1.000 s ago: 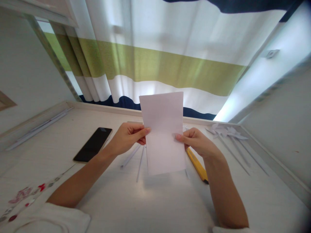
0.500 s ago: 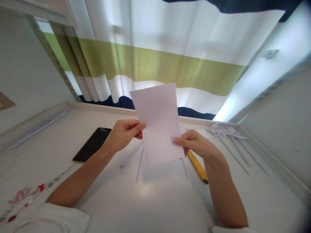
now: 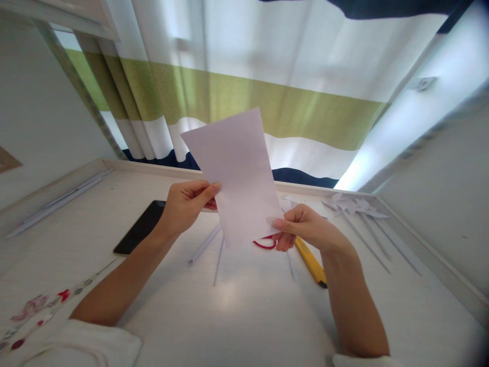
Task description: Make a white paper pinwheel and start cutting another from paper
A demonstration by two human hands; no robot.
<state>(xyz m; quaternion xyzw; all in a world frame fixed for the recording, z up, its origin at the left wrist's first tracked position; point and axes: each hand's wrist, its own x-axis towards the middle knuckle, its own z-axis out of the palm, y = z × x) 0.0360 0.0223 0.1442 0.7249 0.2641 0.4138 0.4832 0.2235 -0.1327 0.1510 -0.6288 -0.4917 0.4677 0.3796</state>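
Observation:
I hold a white sheet of paper point(image 3: 239, 173) up above a white table point(image 3: 237, 316), tilted to the left. My left hand point(image 3: 187, 204) pinches its left edge between thumb and fingers. My right hand point(image 3: 301, 227) pinches its lower right corner. Below the sheet a red handle point(image 3: 265, 244), perhaps of scissors, peeks out on the table. A yellow utility knife point(image 3: 311, 262) lies just under my right wrist.
A black phone point(image 3: 139, 234) lies at the left. Thin rolled paper sticks point(image 3: 214, 250) lie under the sheet, and paper pinwheels on sticks point(image 3: 359, 209) rest at the right. A striped curtain point(image 3: 248, 97) hangs behind. A patterned strip point(image 3: 42, 306) lies at the near left.
Both hands have raised the sheet and turned it counter-clockwise, its top now leaning left. The red handle beneath it has come into view.

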